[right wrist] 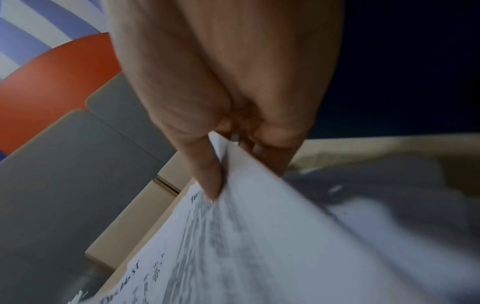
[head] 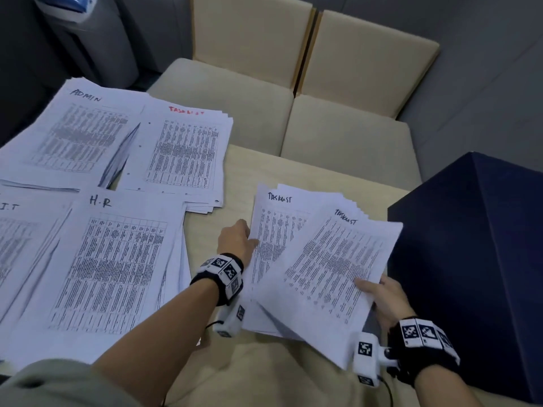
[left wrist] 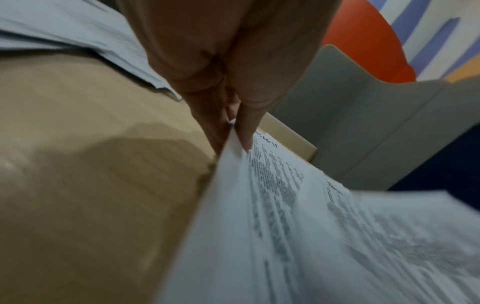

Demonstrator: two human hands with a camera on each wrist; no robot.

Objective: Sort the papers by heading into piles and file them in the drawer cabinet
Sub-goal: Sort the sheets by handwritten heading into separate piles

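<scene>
papers (head: pixel 320 259) headed "tasklist" sit fanned at the near right of the table (head: pixel 235 177), lifted between both hands. left hand (head: pixel 236 240) is at the stack's left edge, thumb on top of the sheet and fingers under it; the left wrist view shows thumb and fingers (left wrist: pixel 246 127) pinched together on that edge, the sheets (left wrist: pixel 298 226) sloping away below it. right hand (head: pixel 382 298) holds the top sheet at its near right edge, thumb lying on the print, other fingers hidden beneath; in the right wrist view the fingers (right wrist: pixel 207 174) are clamped on the paper edge (right wrist: pixel 259 226), though the rest is blurred. top sheet is skewed clockwise over the one under it, so two headings show side by side.

left of the held stack, apart from it, four piles lie flat on the table: a red-headed "tasklist" pile (head: pixel 185 154) at the far middle, "admin" pile (head: pixel 73 130) at the far left, "h.r" pile (head: pixel 117 265) nearer, just beside the left forearm, and "i.t" pile (head: pixel 17 248) cut by the left frame edge. these piles overlap at their borders.

dark blue box (head: pixel 476 259) stands just right of the right hand. two beige chairs (head: pixel 293 83) stand beyond the table, and a grey bin (head: pixel 88 33) at the far left.
</scene>
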